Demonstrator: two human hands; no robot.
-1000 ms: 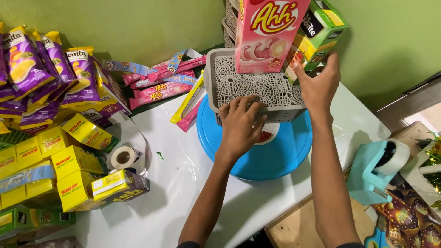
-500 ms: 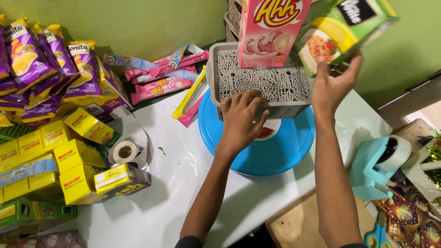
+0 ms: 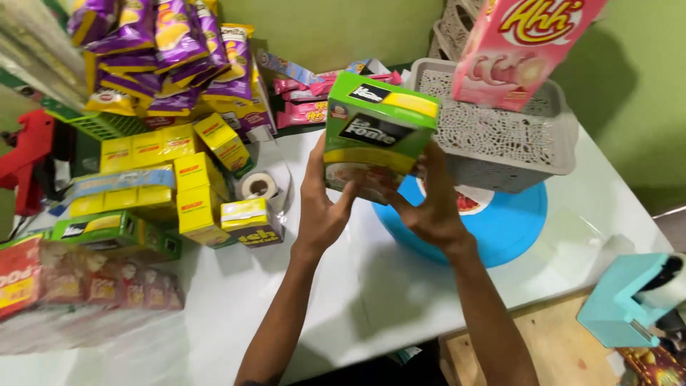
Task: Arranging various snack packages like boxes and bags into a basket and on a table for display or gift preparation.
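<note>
**Green carton held in both hands above the white surface**

The person has a green and yellow cardboard carton [image 3: 379, 136] lifted off the surface, tilted so its top face leans toward the camera. The left hand [image 3: 323, 207] clasps its lower left edge, fingers spread up the side; the right hand [image 3: 432, 207] closes on the lower right corner from beneath. Both hands are wrapped firmly around the box.

Just behind it stands a grey plastic basket [image 3: 514, 146] with lace-like pierced walls, resting on a round blue disc [image 3: 507, 229], smooth and glossy. A tall pink carton [image 3: 525, 46] with a picture of filled wafers stands upright in the basket.

To the left, small yellow boxes [image 3: 168, 175] are stacked in loose rows, and above them lie shiny purple crisp bags [image 3: 171, 57], crinkled and heaped. A roll of tape [image 3: 258, 186] sits near the yellow boxes. Flat pink sachets [image 3: 304, 111] lie by the green wall behind. At the far left is a red tool [image 3: 28, 161], and wrapped red packets [image 3: 78, 282] lie at the near left under clear film. A turquoise tape dispenser [image 3: 629, 300] sits at the right edge, beside a wooden board [image 3: 557, 350]. The white surface [image 3: 214, 314] is smooth and faintly reflective.
</note>
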